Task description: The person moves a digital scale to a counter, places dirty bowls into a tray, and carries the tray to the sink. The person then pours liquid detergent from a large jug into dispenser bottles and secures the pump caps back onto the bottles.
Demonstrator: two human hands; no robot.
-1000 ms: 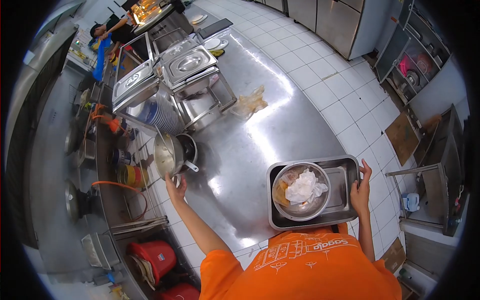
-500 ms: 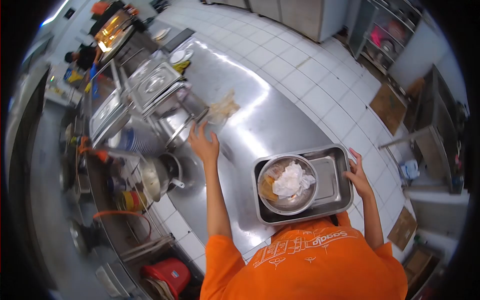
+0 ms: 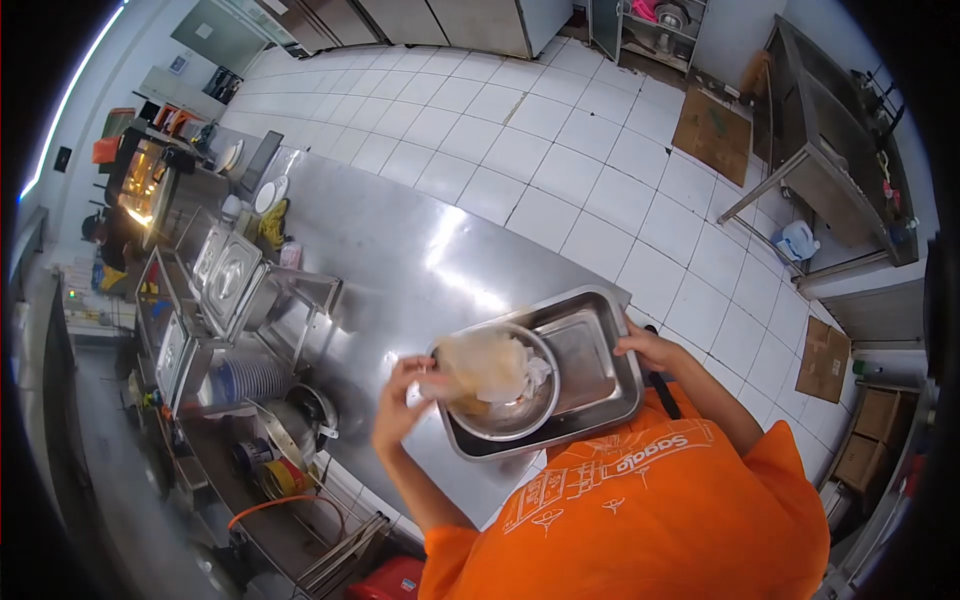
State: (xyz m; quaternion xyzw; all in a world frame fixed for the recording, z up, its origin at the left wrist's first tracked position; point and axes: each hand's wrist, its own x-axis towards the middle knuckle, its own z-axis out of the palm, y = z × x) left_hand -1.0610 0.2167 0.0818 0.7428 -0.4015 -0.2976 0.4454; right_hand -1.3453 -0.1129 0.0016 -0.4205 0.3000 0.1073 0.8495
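Our left hand pinches a crumpled translucent plastic bag over the round steel bowl; light, floppy, probably slippery. Right hand clasps the rectangular steel tray rim.

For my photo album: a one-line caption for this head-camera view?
Left hand drops a crumpled bag into a bowl; right hand holds the tray.

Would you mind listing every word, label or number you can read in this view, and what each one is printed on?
"Sagala", white lettering seen upside down on the person's orange shirt.
The white drawings beneath that lettering hold no words that can be read.
The cardboard boxes on the floor at the right show no legible print.
Nothing can be read on the steel tray, the metal bowl or the lidded food pans.
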